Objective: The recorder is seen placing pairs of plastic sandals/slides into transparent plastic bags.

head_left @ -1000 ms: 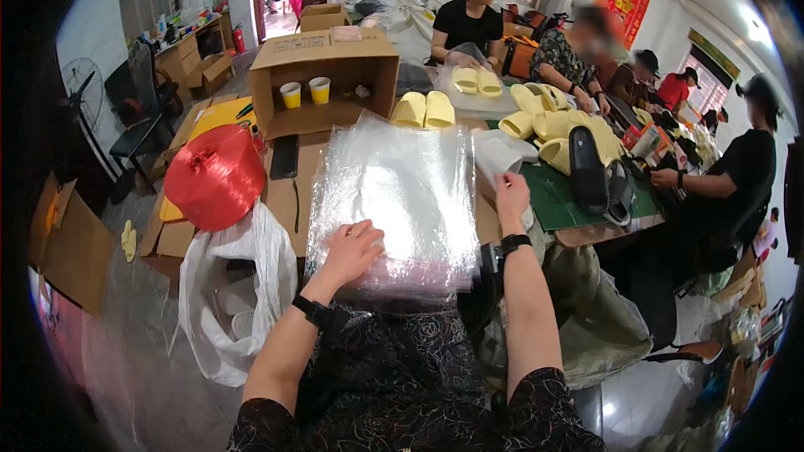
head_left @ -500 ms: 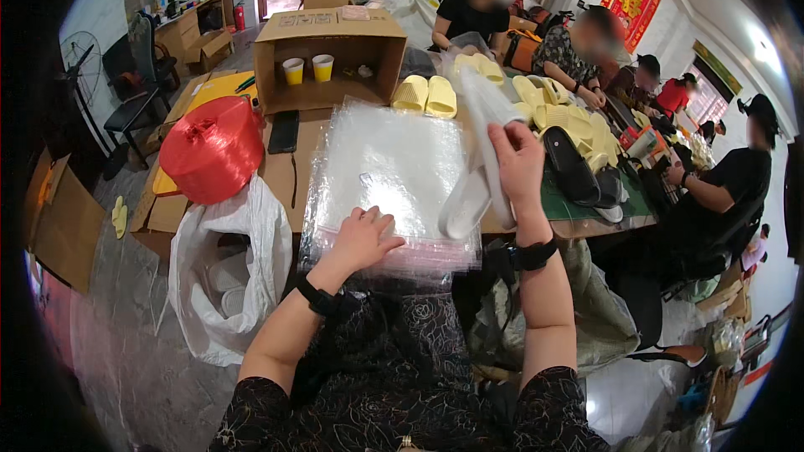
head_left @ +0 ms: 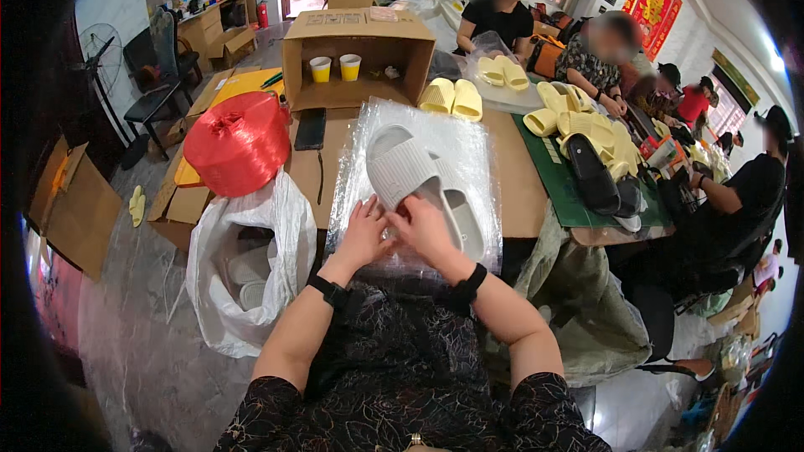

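Note:
A pair of pale grey ridged slippers lies on a stack of clear plastic bags in front of me. The upper slipper overlaps the other one, which sits lower right. My right hand is closed with its fingertips gripping the edge of the upper slipper, below its strap. Right beside it, my left hand rests on the bags with its fingers apart and somewhat bent. Both hands nearly meet.
A red twine roll and a black phone stand left. Behind sits an open cardboard box with two cups. Yellow slippers lie beyond the bags, more on a green mat. A white sack hangs lower left. Several people work at right.
My right hand has come in from the right and the pale slippers it held now lie on the bag stack. My left hand stays on the bags, close to the right. The view has shifted.

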The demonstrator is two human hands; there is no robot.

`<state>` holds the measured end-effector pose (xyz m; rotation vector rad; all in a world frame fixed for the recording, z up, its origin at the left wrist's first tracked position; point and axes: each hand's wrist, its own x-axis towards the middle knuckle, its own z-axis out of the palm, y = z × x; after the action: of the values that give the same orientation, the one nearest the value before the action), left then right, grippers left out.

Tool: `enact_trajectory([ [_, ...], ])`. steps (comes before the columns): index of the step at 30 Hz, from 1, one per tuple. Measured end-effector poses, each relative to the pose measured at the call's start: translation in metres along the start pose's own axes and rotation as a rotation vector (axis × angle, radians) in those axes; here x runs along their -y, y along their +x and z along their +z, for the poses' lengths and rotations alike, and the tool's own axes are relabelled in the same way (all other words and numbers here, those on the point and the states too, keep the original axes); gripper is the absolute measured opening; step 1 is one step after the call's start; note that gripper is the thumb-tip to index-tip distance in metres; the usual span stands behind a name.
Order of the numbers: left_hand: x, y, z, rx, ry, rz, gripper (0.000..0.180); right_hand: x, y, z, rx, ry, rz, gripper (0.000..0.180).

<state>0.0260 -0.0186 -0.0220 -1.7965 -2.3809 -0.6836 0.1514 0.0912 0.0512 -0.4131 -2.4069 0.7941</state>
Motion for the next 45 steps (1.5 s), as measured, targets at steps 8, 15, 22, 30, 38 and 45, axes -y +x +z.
enact_trajectory([
  [8,-0.006,-0.003,-0.008,-0.088,-0.566,-0.221,0.044,0.019,-0.007,0.014,0.090,0.162,0.075,0.029],
  [15,-0.008,-0.001,-0.003,0.003,-0.048,-0.014,0.061,-0.069,0.037,-0.001,-0.107,-0.044,0.175,0.027],
  [22,-0.003,-0.004,0.002,-0.033,-0.067,-0.014,0.058,-0.068,0.030,-0.008,0.009,0.188,0.125,0.030],
  [30,-0.008,0.004,-0.001,-0.016,-0.061,-0.004,0.057,-0.119,0.029,-0.070,-0.261,-0.445,0.466,0.082],
  [38,-0.011,0.001,-0.006,0.023,-0.085,-0.025,0.056,-0.117,0.047,-0.043,-0.137,-0.435,0.241,0.033],
  [45,-0.011,0.008,-0.026,0.243,0.017,-0.044,0.068,-0.130,0.014,-0.111,-0.467,-0.163,0.313,0.033],
])
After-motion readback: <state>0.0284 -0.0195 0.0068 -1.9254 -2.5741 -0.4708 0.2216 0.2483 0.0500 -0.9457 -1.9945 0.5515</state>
